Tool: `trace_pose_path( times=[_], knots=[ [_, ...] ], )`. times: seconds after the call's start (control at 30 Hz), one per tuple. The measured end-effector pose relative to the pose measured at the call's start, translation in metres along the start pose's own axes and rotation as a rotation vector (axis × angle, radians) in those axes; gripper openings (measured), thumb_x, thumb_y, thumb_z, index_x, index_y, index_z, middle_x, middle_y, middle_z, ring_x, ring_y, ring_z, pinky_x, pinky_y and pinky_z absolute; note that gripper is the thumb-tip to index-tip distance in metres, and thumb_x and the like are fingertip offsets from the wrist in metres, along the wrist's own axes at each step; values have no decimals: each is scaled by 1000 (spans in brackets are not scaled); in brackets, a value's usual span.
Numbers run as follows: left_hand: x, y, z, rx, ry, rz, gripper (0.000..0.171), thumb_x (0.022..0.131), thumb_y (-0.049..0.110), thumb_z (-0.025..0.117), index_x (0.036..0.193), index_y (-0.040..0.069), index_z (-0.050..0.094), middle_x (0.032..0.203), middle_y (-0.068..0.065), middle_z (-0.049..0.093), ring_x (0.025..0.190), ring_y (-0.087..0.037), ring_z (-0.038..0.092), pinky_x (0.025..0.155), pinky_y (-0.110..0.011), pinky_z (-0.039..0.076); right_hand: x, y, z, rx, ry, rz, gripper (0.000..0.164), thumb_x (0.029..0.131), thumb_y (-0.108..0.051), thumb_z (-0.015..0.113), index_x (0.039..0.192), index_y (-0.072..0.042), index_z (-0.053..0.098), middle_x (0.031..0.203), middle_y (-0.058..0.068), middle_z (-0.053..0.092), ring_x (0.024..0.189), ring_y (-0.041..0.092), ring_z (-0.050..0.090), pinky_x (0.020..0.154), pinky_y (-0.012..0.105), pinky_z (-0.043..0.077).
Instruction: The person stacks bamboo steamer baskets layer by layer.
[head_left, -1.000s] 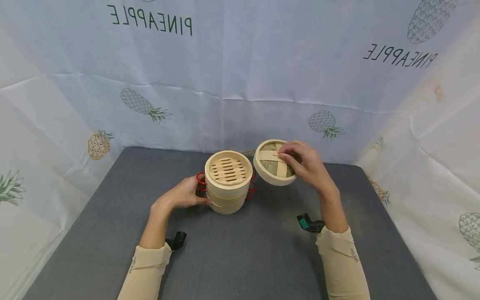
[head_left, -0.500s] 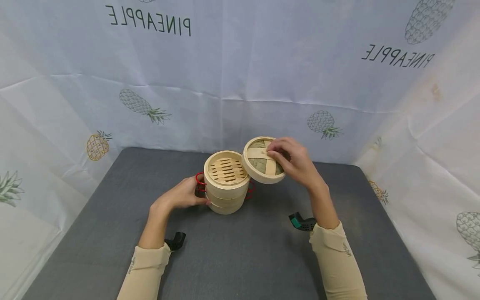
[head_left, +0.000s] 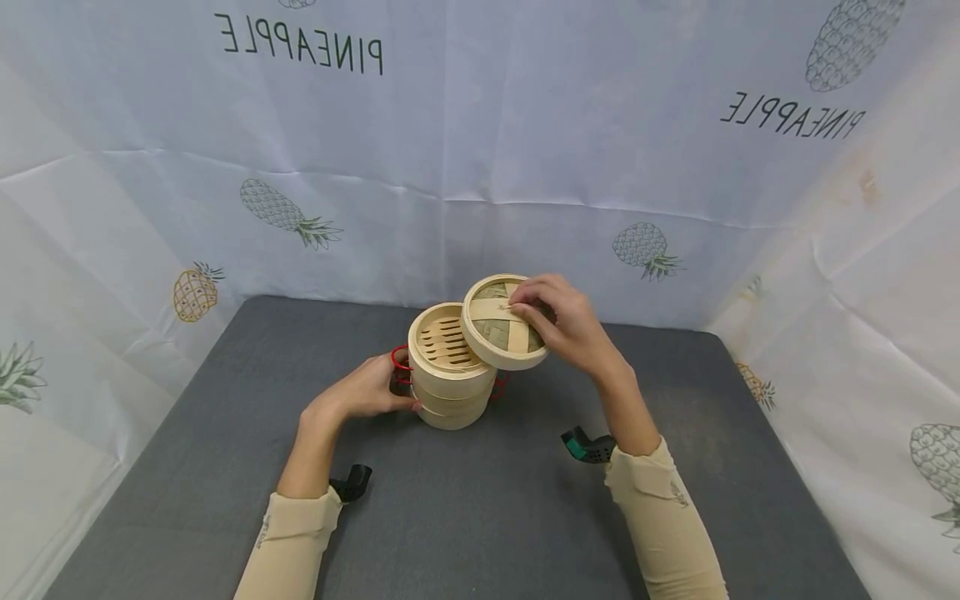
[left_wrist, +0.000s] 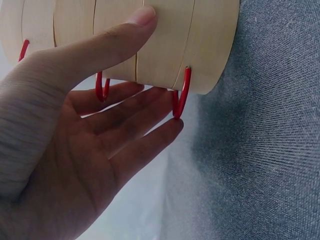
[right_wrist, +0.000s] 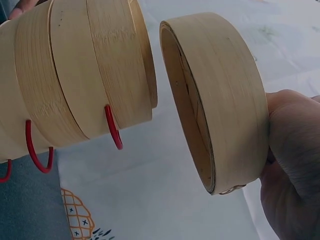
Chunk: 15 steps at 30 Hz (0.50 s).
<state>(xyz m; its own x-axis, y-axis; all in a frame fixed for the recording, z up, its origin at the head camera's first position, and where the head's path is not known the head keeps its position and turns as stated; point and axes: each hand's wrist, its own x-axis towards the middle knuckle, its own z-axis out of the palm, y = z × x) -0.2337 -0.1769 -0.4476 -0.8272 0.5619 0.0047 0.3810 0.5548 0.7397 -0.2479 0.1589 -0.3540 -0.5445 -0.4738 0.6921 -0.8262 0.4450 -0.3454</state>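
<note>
A stack of bamboo steamer baskets (head_left: 450,392) with red loop handles (left_wrist: 182,95) stands upright on the table, its slatted top tier partly showing. My left hand (head_left: 367,387) holds the stack's left side, thumb along the front wall and fingers behind by the loops. With thumb and fingers, my right hand (head_left: 566,321) pinches the centre of the round steamer lid (head_left: 491,333). The lid is tilted and overlaps the right part of the top tier in the head view. From the right wrist, a gap shows between the lid (right_wrist: 225,100) and the upper basket (right_wrist: 117,60).
A dark grey cloth-covered table (head_left: 465,517) lies under the stack. Behind it and at both sides hangs a pale curtain (head_left: 480,125) with pineapple prints, close to the table's back edge. Black wrist cameras (head_left: 588,447) sit at the sleeve cuffs.
My right hand has carried the lid leftward, from beside the stack to over the right part of its top. The left hand and the stack have stayed nearly still.
</note>
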Motion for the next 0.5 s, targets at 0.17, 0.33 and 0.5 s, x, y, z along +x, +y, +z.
trace_pose_path(
  times=[0.17,0.33,0.5],
  knots=[
    [0,-1,0,-3,0,0,71,86,16,93,144,0,57,132,-19,76,121,-34,76,103,-49,63,4,-4,4,4,-13,-2,11,96,-1,79,107,-1,79,113,15,76,113,31,68,99,41,58],
    [0,-1,0,0,1,6,72,86,17,94,145,0,56,132,-19,76,119,-33,76,102,-48,63,9,-6,9,11,-8,-18,11,96,0,80,106,-2,79,112,14,77,112,31,68,98,43,59],
    [1,-1,0,4,3,-2,70,86,16,94,144,0,57,130,-18,77,118,-31,77,101,-46,64,14,-9,16,19,-17,-24,9,96,-2,79,106,-2,80,111,14,77,112,31,68,98,44,59]
  ],
)
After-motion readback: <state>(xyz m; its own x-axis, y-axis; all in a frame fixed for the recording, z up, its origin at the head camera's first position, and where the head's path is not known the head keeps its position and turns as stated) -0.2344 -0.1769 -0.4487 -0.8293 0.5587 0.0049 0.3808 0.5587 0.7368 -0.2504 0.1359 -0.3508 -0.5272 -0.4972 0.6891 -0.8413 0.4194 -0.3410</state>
